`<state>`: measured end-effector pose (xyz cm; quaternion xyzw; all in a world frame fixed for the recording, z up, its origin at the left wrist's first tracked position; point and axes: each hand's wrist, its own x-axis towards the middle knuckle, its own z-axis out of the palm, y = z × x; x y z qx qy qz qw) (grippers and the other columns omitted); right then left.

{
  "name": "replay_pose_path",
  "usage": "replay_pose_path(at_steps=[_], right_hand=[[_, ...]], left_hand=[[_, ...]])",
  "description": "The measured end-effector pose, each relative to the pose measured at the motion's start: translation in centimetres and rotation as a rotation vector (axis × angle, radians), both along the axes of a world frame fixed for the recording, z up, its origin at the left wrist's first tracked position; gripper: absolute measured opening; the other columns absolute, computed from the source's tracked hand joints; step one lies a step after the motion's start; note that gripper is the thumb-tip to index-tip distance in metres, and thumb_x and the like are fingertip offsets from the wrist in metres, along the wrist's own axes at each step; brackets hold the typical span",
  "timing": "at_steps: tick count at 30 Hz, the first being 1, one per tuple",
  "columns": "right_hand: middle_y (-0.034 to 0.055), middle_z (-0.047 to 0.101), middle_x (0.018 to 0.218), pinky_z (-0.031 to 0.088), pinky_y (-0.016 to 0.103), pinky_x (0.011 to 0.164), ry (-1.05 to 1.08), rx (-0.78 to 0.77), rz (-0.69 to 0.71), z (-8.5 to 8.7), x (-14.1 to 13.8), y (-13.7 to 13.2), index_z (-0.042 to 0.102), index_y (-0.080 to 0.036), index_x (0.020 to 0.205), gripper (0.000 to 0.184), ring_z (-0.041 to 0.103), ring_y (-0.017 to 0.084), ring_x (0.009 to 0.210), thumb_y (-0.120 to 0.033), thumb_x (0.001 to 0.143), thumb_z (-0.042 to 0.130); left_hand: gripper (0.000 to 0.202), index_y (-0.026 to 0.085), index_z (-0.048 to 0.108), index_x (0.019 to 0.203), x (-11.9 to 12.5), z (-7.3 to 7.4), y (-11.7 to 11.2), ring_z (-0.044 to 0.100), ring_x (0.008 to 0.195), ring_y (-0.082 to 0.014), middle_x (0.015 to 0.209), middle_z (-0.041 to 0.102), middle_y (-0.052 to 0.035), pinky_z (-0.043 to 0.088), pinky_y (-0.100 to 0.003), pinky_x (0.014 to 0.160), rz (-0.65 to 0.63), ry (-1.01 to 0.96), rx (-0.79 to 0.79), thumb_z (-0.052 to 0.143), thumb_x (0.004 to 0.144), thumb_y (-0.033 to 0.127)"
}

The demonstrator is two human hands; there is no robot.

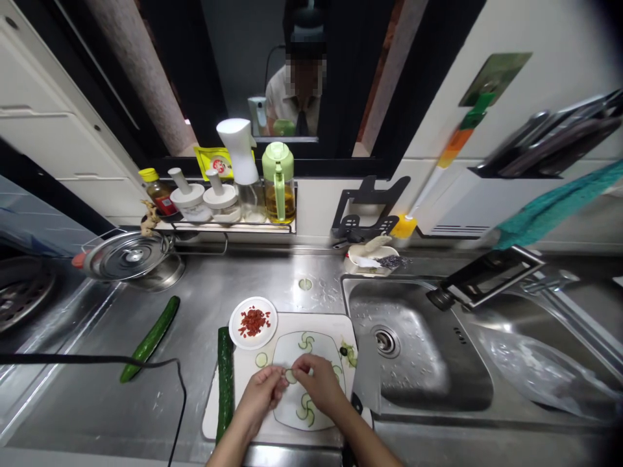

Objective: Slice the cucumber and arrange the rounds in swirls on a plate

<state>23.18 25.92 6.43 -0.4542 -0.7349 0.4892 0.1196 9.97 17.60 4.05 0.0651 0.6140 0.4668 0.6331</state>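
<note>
My left hand [261,394] and my right hand [318,383] meet over a white plate [327,347] on a white cutting board [243,370]. Both pinch a thin cucumber slice [291,375] between their fingertips. Curled cucumber slices form pinwheel shapes on the plate, one at its far edge [306,342] and one near me [307,411]. A loose round slice [261,359] lies on the board. A long cucumber [224,379] lies along the board's left edge. A small white dish of red goji berries [253,322] sits at the board's far left corner.
Another cucumber [152,336] lies on the steel counter to the left, with a black cable [97,360] across it. A pot lid [125,256] sits at back left, a rack of condiment bottles [233,194] behind. The sink [413,350] is to the right.
</note>
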Motion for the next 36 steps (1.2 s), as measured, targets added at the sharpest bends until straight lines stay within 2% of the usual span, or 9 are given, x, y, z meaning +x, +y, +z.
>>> replay_pose_path(at_steps=[3,7,10,13,16,20,23,28,36], right_hand=[[-0.0014,0.064,0.067,0.040,0.024,0.069,0.026,-0.015,0.022,0.5,0.3,-0.1,0.062,-0.020,0.067,0.012,0.057,0.014,0.072,-0.017,0.073,0.052],[-0.0019,0.064,0.069,0.040,0.023,0.069,0.053,-0.032,0.058,1.0,0.5,-0.3,0.062,-0.020,0.067,0.010,0.057,0.014,0.073,-0.018,0.072,0.053],[-0.0016,0.063,0.069,0.039,0.023,0.070,0.050,-0.031,0.065,1.0,0.7,-0.4,0.062,-0.020,0.067,0.010,0.056,0.014,0.074,-0.018,0.071,0.053],[-0.0015,0.063,0.068,0.039,0.023,0.069,0.037,-0.032,0.077,0.9,0.8,-0.2,0.062,-0.019,0.067,0.012,0.056,0.013,0.072,-0.018,0.072,0.052],[-0.0015,0.063,0.066,0.039,0.022,0.066,0.003,-0.036,0.096,0.6,0.7,0.0,0.062,-0.019,0.067,0.013,0.056,0.013,0.068,-0.018,0.073,0.050],[-0.0014,0.064,0.065,0.038,0.022,0.063,-0.085,-0.025,0.116,-0.1,0.3,0.5,0.064,-0.018,0.068,0.014,0.056,0.012,0.065,-0.017,0.072,0.051],[-0.0014,0.064,0.064,0.038,0.022,0.061,-0.170,0.000,0.127,-0.5,-0.3,0.9,0.064,-0.019,0.067,0.015,0.056,0.012,0.064,-0.015,0.072,0.051],[0.0006,0.066,0.069,0.036,0.023,0.063,-0.313,0.080,0.149,-1.1,-1.5,1.4,0.065,-0.019,0.068,0.018,0.057,0.014,0.069,-0.013,0.072,0.049],[0.0069,0.067,0.080,0.034,0.032,0.069,-0.503,0.198,0.213,-1.3,-3.0,1.0,0.065,-0.021,0.074,0.018,0.055,0.023,0.088,-0.014,0.077,0.049]], left_hand=[[0.036,0.015,0.055,0.081,0.8,0.1,-0.1,0.045,0.037,-0.0025,0.062,0.063,0.0006,0.022,-0.012,0.035,0.047,-0.241,-0.177,0.068,0.069,0.046],[0.021,0.013,0.056,0.084,1.2,0.3,-0.1,0.047,0.036,-0.0020,0.059,0.061,0.0006,0.029,-0.010,0.034,0.106,-0.506,-0.226,0.062,0.079,0.032],[0.011,0.011,0.057,0.082,1.0,0.4,-0.2,0.049,0.039,-0.0018,0.059,0.060,0.0004,0.030,-0.009,0.034,0.153,-0.556,-0.199,0.062,0.078,0.020],[0.018,0.012,0.060,0.084,0.6,0.2,-0.2,0.051,0.042,-0.0017,0.061,0.061,0.0010,0.033,-0.009,0.038,0.158,-0.506,-0.126,0.068,0.069,0.011],[0.029,0.012,0.063,0.084,0.0,-0.3,-0.1,0.051,0.044,-0.0018,0.062,0.061,0.0014,0.037,-0.011,0.044,0.161,-0.340,-0.078,0.077,0.059,0.013],[0.031,0.012,0.065,0.077,-0.6,-1.3,0.0,0.044,0.042,-0.0027,0.051,0.055,0.0052,0.028,-0.014,0.042,0.087,0.009,0.008,0.079,0.053,0.026],[0.026,0.013,0.065,0.071,-0.9,-1.9,-0.1,0.045,0.046,-0.0061,0.049,0.054,0.0053,0.029,-0.017,0.046,-0.010,0.275,0.082,0.072,0.058,0.034],[0.021,0.017,0.066,0.072,-1.0,-2.0,-0.4,0.055,0.059,-0.0123,0.061,0.062,0.0021,0.039,-0.021,0.058,-0.164,0.689,0.063,0.058,0.069,0.036],[0.017,0.020,0.063,0.068,-1.0,-2.1,-0.6,0.056,0.066,-0.0145,0.068,0.061,-0.0005,0.040,-0.023,0.065,-0.307,1.050,0.106,0.048,0.075,0.023]])
